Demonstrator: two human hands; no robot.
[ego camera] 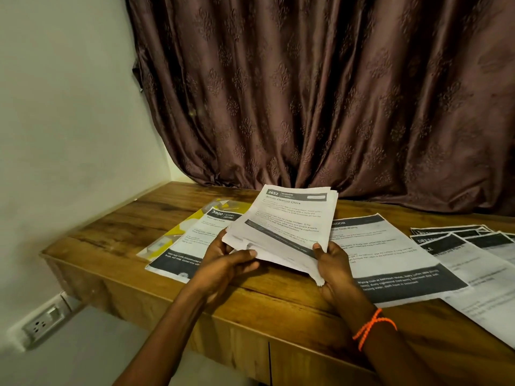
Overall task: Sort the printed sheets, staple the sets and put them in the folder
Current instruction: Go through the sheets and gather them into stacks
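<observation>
Stack (pixel 284 221): printed sheets, being held tilted above the desk (pixel 250 296), near edge in both hands. Top sheet is reading "2652" in a dark header; the title below is blurred, ending "Check".
Left hand (pixel 223 263): gripping the stack's lower left corner, thumb on top, fingers curled beneath.
Right hand (pixel 334 266): pinching the lower right corner, thumb on top; an orange thread band (pixel 372 327) is circling the wrist.
Kitchen sheet (pixel 195 240): lying flat left of the stack, header reading "3800", partly overlapping the folder (pixel 178 232), a yellow one near the wall.
Middle sheet (pixel 390 254): lying flat right of the hands, header ending "OOM".
Right pile (pixel 479 246): overlapping sheets running off the right edge.
Open wood is showing along the desk's front edge and back left corner.
Curtain (pixel 320 93): hanging behind, touching the desk's back edge.
Socket (pixel 46 320): sitting low on the left wall.
</observation>
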